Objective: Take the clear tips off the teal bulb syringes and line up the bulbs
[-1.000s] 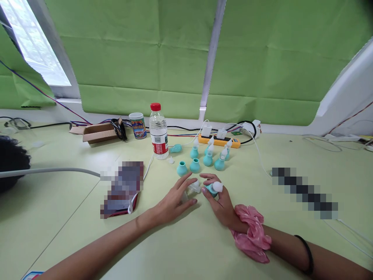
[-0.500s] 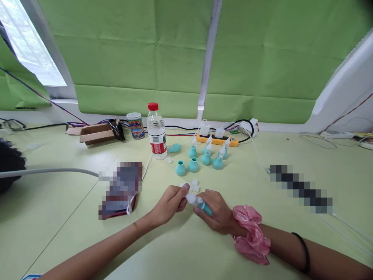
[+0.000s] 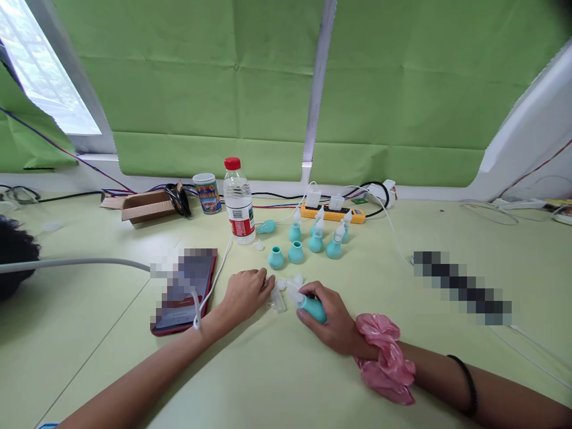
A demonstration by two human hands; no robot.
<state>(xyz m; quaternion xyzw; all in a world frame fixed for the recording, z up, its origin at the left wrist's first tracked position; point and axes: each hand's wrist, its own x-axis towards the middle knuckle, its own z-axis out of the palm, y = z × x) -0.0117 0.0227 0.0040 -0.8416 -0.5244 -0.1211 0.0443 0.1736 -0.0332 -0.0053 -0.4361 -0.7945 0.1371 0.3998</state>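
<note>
A teal bulb (image 3: 313,309) w/ a clear tip is gripped in the right hand (image 3: 328,319), fingers wrapped round it, just above the pale green table (image 3: 286,381); a pink scrunchie (image 3: 385,356) is worn on that wrist. The left hand (image 3: 245,292) is laid on the table, fingers curled together; whether anything is pinched can't be told; small clear plastic parts (image 3: 282,293) are seen just beside its fingertips, between both hands. More teal bulbs (image 3: 308,241) are stood behind, nr a water bottle (image 3: 238,202) & a yellow power strip (image 3: 333,214); a red phone (image 3: 185,292) is lying left of the left hand.
</note>
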